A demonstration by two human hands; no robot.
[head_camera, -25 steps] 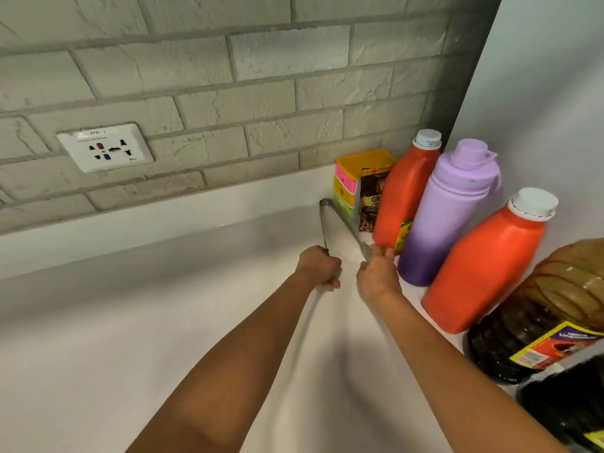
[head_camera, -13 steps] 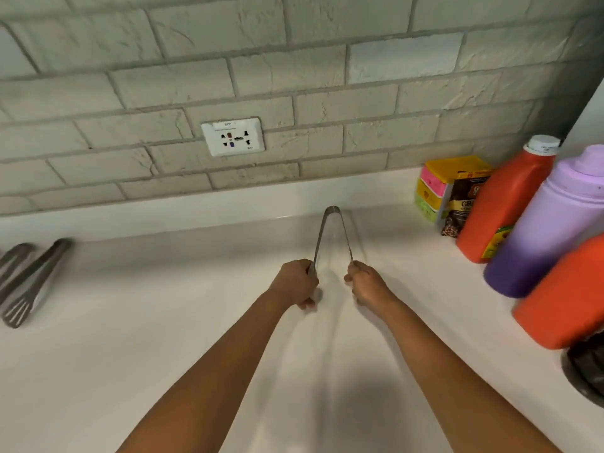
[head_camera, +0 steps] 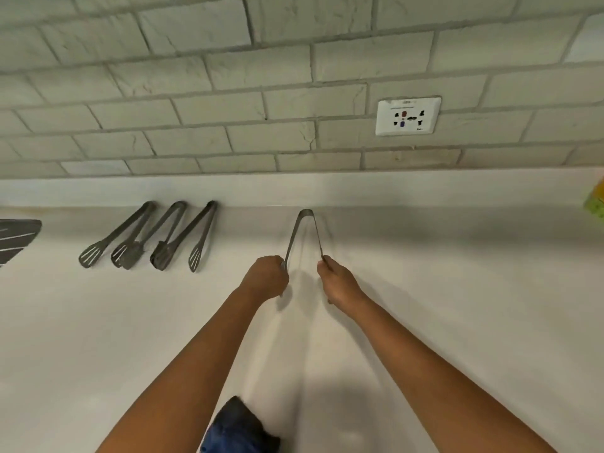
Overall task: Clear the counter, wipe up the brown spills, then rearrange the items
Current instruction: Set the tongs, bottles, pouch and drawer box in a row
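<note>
A pair of metal tongs (head_camera: 305,228) is spread open over the white counter (head_camera: 457,305), its hinge pointing at the back wall. My left hand (head_camera: 266,277) grips the left arm of the tongs near its tip. My right hand (head_camera: 336,282) grips the right arm near its tip. Both tips are hidden in my hands. Three more pairs of grey tongs (head_camera: 150,238) lie side by side on the counter to the left, hinges toward the wall.
A dark slotted utensil (head_camera: 16,238) pokes in at the left edge. A wall socket (head_camera: 408,116) sits on the brick backsplash. A yellow-green box (head_camera: 596,202) shows at the right edge. Blue and dark cloth (head_camera: 238,426) lies at the bottom.
Both hands have carried the open tongs leftward along the counter, away from the bottles and box. The view panned left; the three other tongs came into sight.
</note>
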